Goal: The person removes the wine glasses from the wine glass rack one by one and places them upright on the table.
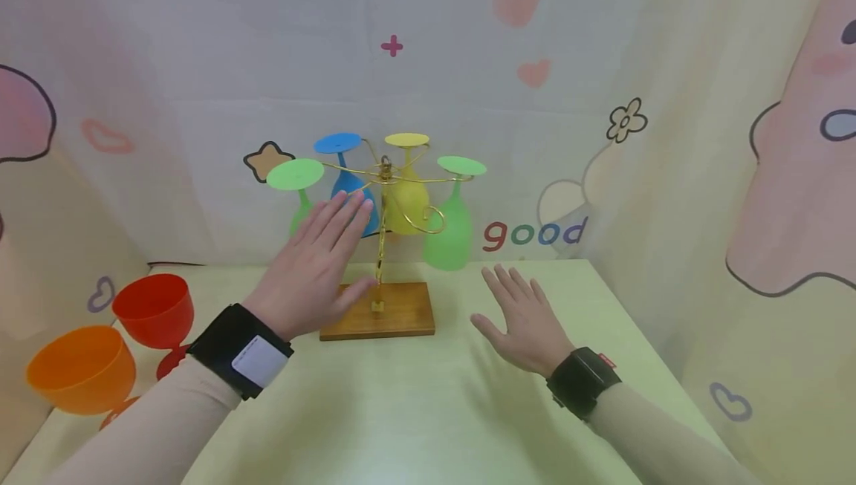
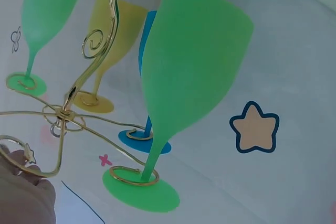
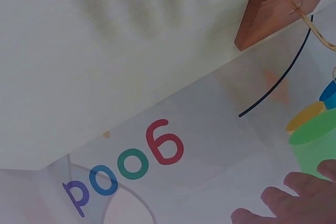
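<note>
My left hand (image 1: 314, 269), fingers straight, is raised in front of a gold wire rack (image 1: 386, 173) on a wooden base (image 1: 414, 310). From the rack hang upside-down plastic goblets: a left green goblet (image 1: 296, 174), a blue goblet (image 1: 339, 144), a yellow goblet (image 1: 409, 203) and a right green goblet (image 1: 448, 236). The hand hides part of the blue and left green ones. In the left wrist view, fingertips overlap a bare wire loop (image 2: 31, 170); I cannot tell if they touch. My right hand (image 1: 524, 325), holding nothing, has its fingers spread over the table, right of the base.
A red goblet (image 1: 154, 310) and an orange goblet (image 1: 82, 370) stand upright at the left of the pale table (image 1: 374, 411). Behind the table hangs a printed curtain (image 1: 441, 47), which also runs along both sides.
</note>
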`<state>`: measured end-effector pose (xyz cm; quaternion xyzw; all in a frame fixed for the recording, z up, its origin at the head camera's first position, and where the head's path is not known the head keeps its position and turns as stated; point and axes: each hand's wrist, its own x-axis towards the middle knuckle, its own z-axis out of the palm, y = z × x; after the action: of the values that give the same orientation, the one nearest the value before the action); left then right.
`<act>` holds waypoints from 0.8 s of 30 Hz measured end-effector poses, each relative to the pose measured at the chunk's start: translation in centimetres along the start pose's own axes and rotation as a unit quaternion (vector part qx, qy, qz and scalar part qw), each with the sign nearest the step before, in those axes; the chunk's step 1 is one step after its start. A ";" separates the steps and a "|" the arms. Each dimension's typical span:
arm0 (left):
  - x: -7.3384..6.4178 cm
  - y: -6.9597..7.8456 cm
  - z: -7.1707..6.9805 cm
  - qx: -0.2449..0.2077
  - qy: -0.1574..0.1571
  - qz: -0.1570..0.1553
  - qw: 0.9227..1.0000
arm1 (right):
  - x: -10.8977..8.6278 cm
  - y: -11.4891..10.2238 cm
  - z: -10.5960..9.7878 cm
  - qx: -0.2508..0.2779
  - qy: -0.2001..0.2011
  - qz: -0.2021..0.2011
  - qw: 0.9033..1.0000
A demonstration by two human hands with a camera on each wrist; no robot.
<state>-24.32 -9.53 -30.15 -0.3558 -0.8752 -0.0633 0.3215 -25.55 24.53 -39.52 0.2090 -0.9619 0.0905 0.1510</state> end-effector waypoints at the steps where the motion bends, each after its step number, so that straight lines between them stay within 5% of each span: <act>1: 0.1 0.0 0.1 0.002 0.001 0.001 1.000 | 0.0 0.0 0.0 0.000 -0.001 0.000 1.000; 10: 0.6 -0.4 1.0 0.007 0.072 0.019 0.997 | 2.1 0.5 -2.2 0.001 0.006 -0.008 1.000; 24: 0.3 -0.5 0.6 0.014 0.082 -0.001 0.997 | 12.0 -1.9 -11.4 -0.002 0.105 -0.136 0.985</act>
<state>-25.15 -9.57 -30.43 -0.3445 -0.8469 -0.0807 0.3969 -32.27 21.06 -24.72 0.3266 -0.9037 0.0888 0.2621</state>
